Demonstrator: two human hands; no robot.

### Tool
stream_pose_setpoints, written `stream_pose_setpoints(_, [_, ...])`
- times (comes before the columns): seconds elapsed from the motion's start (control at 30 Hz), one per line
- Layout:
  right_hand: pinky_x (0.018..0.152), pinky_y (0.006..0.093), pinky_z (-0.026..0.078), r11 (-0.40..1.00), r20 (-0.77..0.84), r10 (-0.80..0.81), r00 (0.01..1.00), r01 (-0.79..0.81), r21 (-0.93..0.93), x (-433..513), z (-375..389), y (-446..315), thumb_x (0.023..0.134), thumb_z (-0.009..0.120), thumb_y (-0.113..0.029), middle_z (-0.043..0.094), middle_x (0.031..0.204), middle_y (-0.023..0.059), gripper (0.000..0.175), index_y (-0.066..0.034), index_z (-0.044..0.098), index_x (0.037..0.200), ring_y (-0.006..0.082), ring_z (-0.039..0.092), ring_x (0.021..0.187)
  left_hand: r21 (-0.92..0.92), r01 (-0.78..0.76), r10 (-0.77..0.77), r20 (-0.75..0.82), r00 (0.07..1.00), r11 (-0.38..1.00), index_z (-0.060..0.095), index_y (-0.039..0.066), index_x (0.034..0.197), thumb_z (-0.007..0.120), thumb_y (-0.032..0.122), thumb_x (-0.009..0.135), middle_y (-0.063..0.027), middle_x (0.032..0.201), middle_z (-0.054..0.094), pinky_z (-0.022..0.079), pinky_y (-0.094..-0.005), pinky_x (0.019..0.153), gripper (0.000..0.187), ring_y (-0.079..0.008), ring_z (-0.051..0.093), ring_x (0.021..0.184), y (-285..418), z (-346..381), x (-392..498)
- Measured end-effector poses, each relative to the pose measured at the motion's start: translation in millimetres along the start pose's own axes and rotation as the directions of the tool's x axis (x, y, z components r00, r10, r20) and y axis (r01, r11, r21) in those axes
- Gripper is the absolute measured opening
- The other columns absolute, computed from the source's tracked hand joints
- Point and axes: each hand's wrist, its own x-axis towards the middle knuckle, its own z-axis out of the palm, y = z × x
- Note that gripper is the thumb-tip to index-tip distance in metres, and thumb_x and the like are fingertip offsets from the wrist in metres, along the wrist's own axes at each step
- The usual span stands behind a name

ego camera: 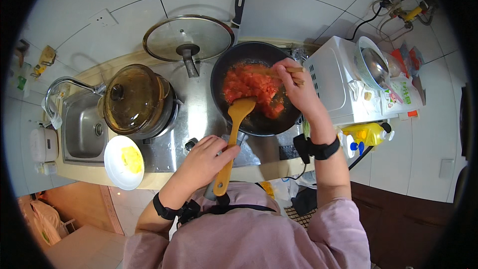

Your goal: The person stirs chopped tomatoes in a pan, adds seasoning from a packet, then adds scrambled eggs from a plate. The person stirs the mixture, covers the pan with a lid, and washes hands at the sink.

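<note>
My left hand (209, 160) is closed on the handle of a wooden spatula (241, 111), whose blade rests in the dark frying pan (269, 127). Chopped red tomatoes (250, 84) lie in the pan, partly mashed. In my right hand (297, 86) is a pair of wooden chopsticks (267, 71); their far ends are among the tomatoes. The pan's handle points toward me, partly hidden under the spatula and my left hand. A white plate (114, 160) with yellow food (131, 160), which looks like cooked egg, stands at the counter's front edge on the left.
A lidded glass pot (132, 99) stands left of the pan, beside the sink (80, 130). A glass lid (164, 39) leans at the back wall near a knife (239, 9). To the right are a white appliance (330, 78), a bowl with a ladle (360, 59) and a yellow bottle (368, 132).
</note>
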Motion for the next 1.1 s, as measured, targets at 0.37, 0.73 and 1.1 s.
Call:
stream_pose_setpoints(0.37, [0.059,0.0310,0.043,0.994,0.098,0.000,0.995,-0.011,0.112,-3,-12,-14,0.085,0.052,-0.008,0.057,0.079,0.0146,0.015,0.0051,0.057,0.080,0.0278,0.054,0.066,-0.014,0.006,-0.005,0.037,0.999,1.000,0.059,0.008,0.097,0.059,0.002,0.067,-0.0077,0.080,0.050,0.046,-0.0350,0.073,0.030,-0.0268,0.054,0.078,3,0,1])
stream_pose_setpoints(0.73, [0.053,0.0219,0.047,0.893,0.004,0.413,0.911,-0.406,0.194,-70,-65,-37,0.091,0.049,-0.012,0.058,0.070,0.0060,0.019,0.0049,0.057,0.088,0.0112,0.057,0.056,-0.044,0.090,-0.090,-0.014,0.996,0.995,0.059,0.007,0.096,0.062,0.002,0.067,-0.0095,0.079,0.053,0.045,-0.0368,0.072,0.030,-0.0295,0.054,0.079,-3,4,4])
stream_pose_setpoints(1.1, [0.056,0.0219,0.047,0.925,-0.241,0.376,0.895,-0.350,0.144,-82,-73,-14,0.093,0.048,-0.014,0.059,0.074,0.0062,0.020,0.0030,0.058,0.091,0.0112,0.058,0.060,-0.022,0.064,-0.063,0.035,0.997,0.998,0.059,0.008,0.099,0.057,0.002,0.071,-0.0088,0.083,0.053,0.045,-0.0354,0.072,0.029,-0.0282,0.054,0.080,-6,10,5])
